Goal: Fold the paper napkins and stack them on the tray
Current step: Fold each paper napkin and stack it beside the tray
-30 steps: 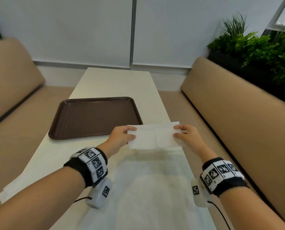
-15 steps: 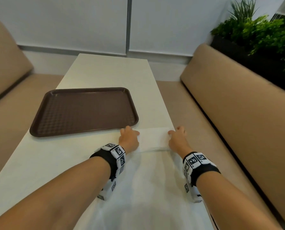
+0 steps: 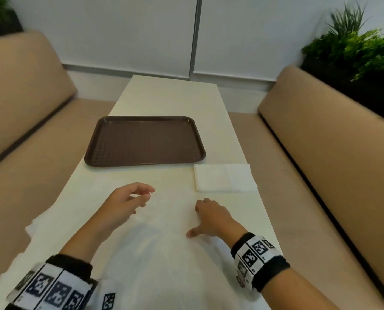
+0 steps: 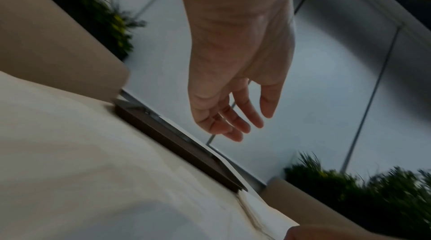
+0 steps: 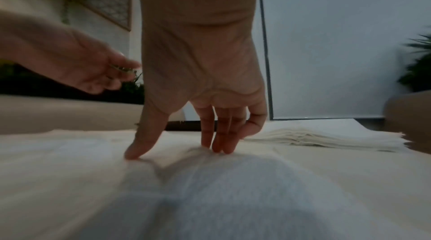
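Note:
A folded white napkin (image 3: pixel 224 177) (image 5: pixel 314 138) lies flat on the white table (image 3: pixel 173 97), just in front of the brown tray's (image 3: pixel 142 163) (image 4: pixel 177 144) near right corner. The tray holds nothing. Unfolded white napkin sheets (image 3: pixel 162 253) are spread on the table nearer to me. My left hand (image 3: pixel 142 194) (image 4: pixel 250 124) hovers over them with loosely curled fingers and holds nothing. My right hand (image 3: pixel 197 220) (image 5: pixel 175 150) touches the top sheet with its thumb and fingertips, a hand's width short of the folded napkin.
Beige padded benches (image 3: pixel 320 153) (image 3: pixel 23 113) run along both long sides of the narrow table. Green plants (image 3: pixel 354 48) stand behind the right bench. A white wall (image 3: pixel 142 30) closes the far end. The folded napkin lies near the table's right edge.
Both hands lowered the folded napkin onto the table beside the tray, let go of it and drew back toward me over the spread sheets.

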`<state>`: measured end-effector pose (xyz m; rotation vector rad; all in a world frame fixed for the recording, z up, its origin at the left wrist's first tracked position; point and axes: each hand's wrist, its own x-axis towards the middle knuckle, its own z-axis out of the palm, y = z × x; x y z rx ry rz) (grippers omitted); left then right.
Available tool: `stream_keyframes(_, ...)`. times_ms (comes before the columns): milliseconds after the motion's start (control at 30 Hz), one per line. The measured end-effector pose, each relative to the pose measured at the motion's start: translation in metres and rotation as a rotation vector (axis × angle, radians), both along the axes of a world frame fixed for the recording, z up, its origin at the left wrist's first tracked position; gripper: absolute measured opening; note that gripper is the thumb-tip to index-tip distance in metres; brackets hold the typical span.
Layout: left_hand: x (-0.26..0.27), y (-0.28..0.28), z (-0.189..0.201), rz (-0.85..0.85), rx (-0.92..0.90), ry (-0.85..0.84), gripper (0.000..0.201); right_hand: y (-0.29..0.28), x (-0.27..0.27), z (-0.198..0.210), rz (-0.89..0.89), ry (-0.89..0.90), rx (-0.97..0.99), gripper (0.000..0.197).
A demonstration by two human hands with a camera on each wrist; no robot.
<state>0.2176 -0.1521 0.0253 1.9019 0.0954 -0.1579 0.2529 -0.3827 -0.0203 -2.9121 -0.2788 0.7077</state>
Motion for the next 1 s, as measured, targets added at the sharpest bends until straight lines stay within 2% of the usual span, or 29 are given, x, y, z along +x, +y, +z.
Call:
stream_keyframes(133,-0.044,0.034,-0.003,0.076,-0.026,0.001,0.017,0.014,-0.009,-0.003,-0.066,-0.032,0.023,0.067)
stream_keyframes(333,-0.081,0.054,-0.001,0.141,-0.07,-0.025,0.016,0.023,-0.016,-0.007,-0.146,-0.049,0.05,0.077)
stream_keyframes(467,-0.097,0.061,0.002,0.156,-0.11,-0.04,0.017,0.032,-0.018,-0.006,-0.173,-0.025,0.047,0.068)
stream_keyframes(633,-0.111,0.067,0.003,0.168,-0.134,-0.047,0.017,0.034,-0.016,0.0,-0.215,-0.026,0.012,0.085)
stream_keyframes(733,-0.118,0.069,0.004,0.164,-0.137,-0.042,0.016,0.034,-0.013,0.003,-0.215,-0.014,-0.013,0.088)
stream_keyframes(900,-0.128,0.077,0.003,0.169,-0.137,-0.04,0.017,0.035,-0.019,0.004,-0.144,-0.123,-0.04,0.09)
stream_keyframes(1000,-0.132,0.081,0.002,0.177,-0.151,-0.037,0.017,0.033,-0.026,0.001,-0.095,-0.184,0.059,0.087)
